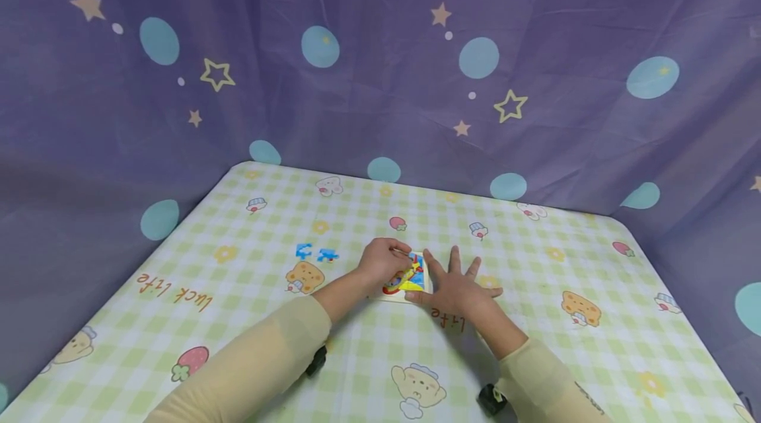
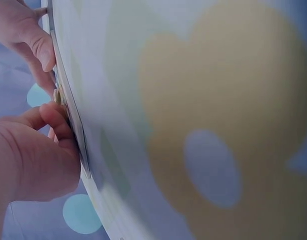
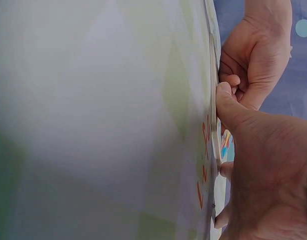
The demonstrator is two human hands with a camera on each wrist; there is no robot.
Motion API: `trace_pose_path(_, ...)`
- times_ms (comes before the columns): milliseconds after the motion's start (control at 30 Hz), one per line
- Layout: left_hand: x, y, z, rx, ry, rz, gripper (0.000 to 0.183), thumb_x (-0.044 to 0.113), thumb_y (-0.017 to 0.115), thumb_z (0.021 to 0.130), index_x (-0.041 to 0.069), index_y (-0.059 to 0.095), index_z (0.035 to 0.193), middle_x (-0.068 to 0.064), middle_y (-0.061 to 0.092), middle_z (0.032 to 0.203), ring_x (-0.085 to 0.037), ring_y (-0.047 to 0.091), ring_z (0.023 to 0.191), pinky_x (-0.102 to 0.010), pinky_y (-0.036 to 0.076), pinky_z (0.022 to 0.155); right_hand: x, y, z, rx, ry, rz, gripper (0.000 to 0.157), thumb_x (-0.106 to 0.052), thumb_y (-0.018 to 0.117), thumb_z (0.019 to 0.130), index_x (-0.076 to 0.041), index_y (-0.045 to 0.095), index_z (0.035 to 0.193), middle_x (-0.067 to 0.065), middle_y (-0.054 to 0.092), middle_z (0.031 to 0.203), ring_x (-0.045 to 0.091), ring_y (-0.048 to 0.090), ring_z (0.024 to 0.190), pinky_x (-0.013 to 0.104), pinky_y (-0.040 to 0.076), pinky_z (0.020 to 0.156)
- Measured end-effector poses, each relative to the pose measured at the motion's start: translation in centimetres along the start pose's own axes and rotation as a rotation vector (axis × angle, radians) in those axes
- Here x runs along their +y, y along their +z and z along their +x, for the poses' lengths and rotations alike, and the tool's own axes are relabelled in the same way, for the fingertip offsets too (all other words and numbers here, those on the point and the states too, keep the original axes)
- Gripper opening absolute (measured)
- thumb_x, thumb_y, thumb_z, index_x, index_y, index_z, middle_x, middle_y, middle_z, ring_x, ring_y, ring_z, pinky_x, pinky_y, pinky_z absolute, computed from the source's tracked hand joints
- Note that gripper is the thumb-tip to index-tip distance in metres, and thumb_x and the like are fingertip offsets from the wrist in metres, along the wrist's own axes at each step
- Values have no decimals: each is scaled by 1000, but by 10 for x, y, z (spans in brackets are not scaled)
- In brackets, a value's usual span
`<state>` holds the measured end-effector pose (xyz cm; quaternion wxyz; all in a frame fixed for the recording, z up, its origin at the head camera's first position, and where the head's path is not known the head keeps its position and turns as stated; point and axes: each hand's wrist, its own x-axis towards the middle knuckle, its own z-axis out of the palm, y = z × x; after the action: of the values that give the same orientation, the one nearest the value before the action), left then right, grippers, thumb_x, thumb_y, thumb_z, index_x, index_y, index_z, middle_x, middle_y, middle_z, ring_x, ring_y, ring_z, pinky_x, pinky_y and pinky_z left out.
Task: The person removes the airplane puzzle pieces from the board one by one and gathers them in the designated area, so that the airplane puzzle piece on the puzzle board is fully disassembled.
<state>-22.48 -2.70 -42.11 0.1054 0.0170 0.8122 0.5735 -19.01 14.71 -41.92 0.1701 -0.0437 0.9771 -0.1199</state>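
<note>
A small jigsaw puzzle (image 1: pixel 419 281) lies on the table, its picture blue and yellow with some red inside a pale frame. My left hand (image 1: pixel 383 261) is over the puzzle's left part and covers much of it. In the left wrist view, the curled fingers of the left hand (image 2: pixel 38 157) pinch what looks like a small puzzle piece (image 2: pixel 57 96) at the board's surface. With fingers spread wide, my right hand (image 1: pixel 458 289) rests at the right side of the board. Its thumb (image 3: pixel 224 95) touches the near edge of the frame.
Two loose blue puzzle pieces, one (image 1: pixel 304 251) beside the other (image 1: pixel 327 255), lie left of the board. A green-and-white checked cloth (image 1: pixel 351 357) with cartoon prints covers the table. Behind it hangs a purple curtain (image 1: pixel 380 99).
</note>
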Motion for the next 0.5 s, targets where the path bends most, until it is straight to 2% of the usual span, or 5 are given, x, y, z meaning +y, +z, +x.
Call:
trace_pose_path(267, -1, -3, -1, -5, 6, -19, 23, 3, 73, 90, -1, 70, 113, -5, 74, 86, -14, 58, 56, -23, 48, 52, 1, 0, 0, -2, -6, -2, 104, -84, 56, 80, -39, 13, 162, 23, -9, 166, 65, -10, 140, 95, 14, 78)
trace_pose_path(500, -2, -4, 0, -16, 18, -53, 25, 3, 73, 90, -2, 69, 114, -6, 74, 87, -14, 57, 54, -23, 49, 52, 0, 1, 0, -2, 1, 0, 102, -83, 56, 80, -40, 13, 162, 23, -9, 166, 65, -10, 141, 95, 13, 78)
